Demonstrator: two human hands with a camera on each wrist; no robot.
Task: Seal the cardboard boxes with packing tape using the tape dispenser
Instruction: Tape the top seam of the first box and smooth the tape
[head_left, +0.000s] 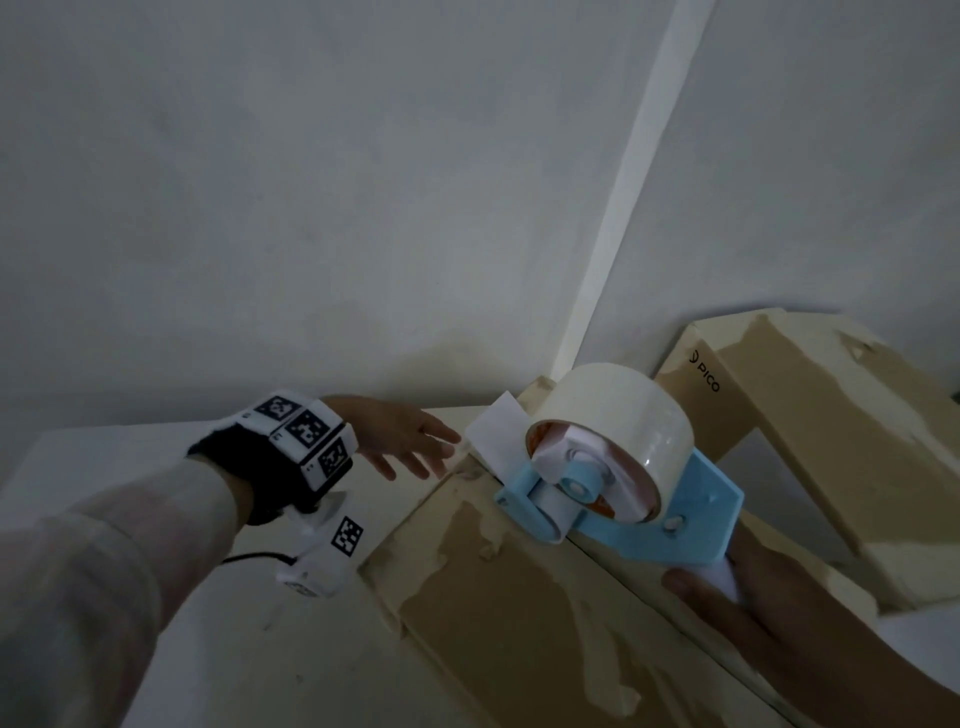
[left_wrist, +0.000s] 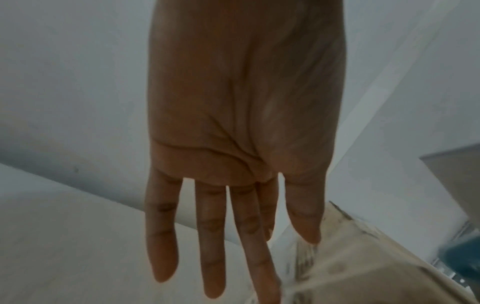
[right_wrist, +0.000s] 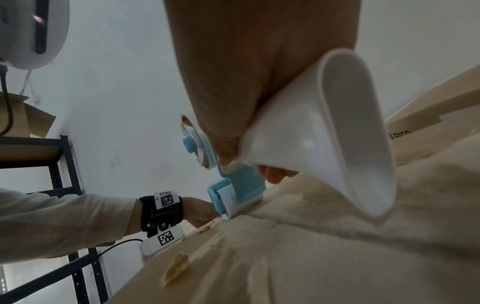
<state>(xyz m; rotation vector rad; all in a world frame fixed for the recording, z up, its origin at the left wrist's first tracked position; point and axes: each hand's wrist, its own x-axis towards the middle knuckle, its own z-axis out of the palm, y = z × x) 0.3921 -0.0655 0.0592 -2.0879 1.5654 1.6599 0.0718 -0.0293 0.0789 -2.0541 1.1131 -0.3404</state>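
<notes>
A cardboard box (head_left: 524, 613) with torn tape residue lies on the white table (head_left: 234, 649). My right hand (head_left: 779, 623) grips the white handle (right_wrist: 319, 131) of a blue tape dispenser (head_left: 628, 509) carrying a roll of clear tape (head_left: 618, 426). Its roller (right_wrist: 228, 201) rests on the box's top seam near the far end. My left hand (head_left: 410, 441) reaches out with straight fingers (left_wrist: 213, 236) toward the box's far left corner (left_wrist: 337, 257), holding nothing. Whether it touches the box is unclear.
A second cardboard box (head_left: 810, 431) marked PICO leans behind at the right. The white wall (head_left: 311, 208) is close behind the table. In the right wrist view a dark metal shelf (right_wrist: 64, 185) stands at the left.
</notes>
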